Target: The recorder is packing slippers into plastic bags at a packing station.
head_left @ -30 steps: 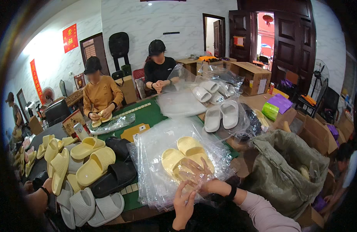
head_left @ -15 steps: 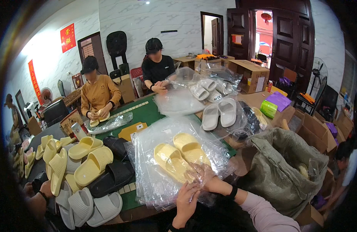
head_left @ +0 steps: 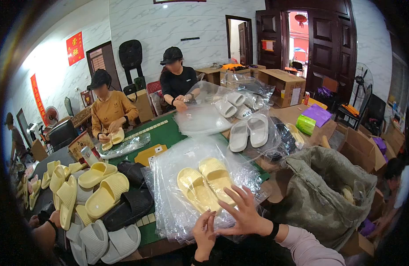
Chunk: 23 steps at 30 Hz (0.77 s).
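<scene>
A pair of yellow slippers [head_left: 198,189] lies inside a clear plastic bag [head_left: 169,177], on top of a stack of similar bags. Close to the slippers' heel end, my left hand [head_left: 205,234] has its fingers pinched together at the near edge of the bag. My right hand [head_left: 245,212] is open beside it, fingers spread above the heel of the right slipper, holding nothing. The fingertips of my left hand are partly hard to make out against the shiny plastic.
Yellow slippers [head_left: 108,195], black slippers [head_left: 129,207] and grey slippers [head_left: 120,244] are heaped at left. Bagged white slippers [head_left: 249,132] lie beyond the stack. A large grey-green sack [head_left: 319,195] stands at right. Two people sit across the green table mat [head_left: 171,128]; others are at both edges.
My right hand has come off the slippers and bag, its fingers now spread. The left hand has shifted slightly toward the lower left and stays pinched.
</scene>
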Tool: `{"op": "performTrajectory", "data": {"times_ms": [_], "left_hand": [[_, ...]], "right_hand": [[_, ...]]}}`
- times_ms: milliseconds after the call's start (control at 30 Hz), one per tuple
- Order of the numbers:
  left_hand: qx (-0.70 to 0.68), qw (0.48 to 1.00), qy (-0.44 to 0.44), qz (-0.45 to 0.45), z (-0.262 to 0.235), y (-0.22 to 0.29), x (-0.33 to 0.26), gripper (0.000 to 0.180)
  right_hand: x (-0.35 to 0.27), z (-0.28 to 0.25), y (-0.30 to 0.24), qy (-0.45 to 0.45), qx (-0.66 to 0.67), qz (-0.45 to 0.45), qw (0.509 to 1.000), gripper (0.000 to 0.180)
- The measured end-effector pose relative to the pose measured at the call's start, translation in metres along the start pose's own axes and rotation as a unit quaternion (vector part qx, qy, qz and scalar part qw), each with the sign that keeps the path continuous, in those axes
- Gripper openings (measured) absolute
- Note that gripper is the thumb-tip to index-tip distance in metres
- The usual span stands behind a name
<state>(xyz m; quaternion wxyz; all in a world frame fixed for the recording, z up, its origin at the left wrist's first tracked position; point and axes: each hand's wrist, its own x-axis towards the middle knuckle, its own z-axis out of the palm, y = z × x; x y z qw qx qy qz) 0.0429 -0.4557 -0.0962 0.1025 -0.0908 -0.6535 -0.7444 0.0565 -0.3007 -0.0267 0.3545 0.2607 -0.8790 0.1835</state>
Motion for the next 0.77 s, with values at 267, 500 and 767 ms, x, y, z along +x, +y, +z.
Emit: {"op": "performTrajectory", "data": {"times_ms": [267, 500, 767], "left_hand": [[0.066, 0.995, -0.028, 0.064, -0.004, 0.004, 0.008, 0.015], [0.216, 0.960, 0.011, 0.178, 0.001, 0.015, 0.017, 0.039], [0.606, 0.771, -0.143, 0.135, -0.015, -0.053, 0.011, 0.070]], "right_hand": [[-0.008, 0.020, -0.001, -0.162, -0.107, 0.131, 0.972, 0.088], [-0.005, 0.024, 0.013, -0.122, -0.040, 0.252, 0.959, 0.029], [0.060, 0.013, 0.098, -0.029, 0.083, 0.287, 0.954, 0.017]]}}
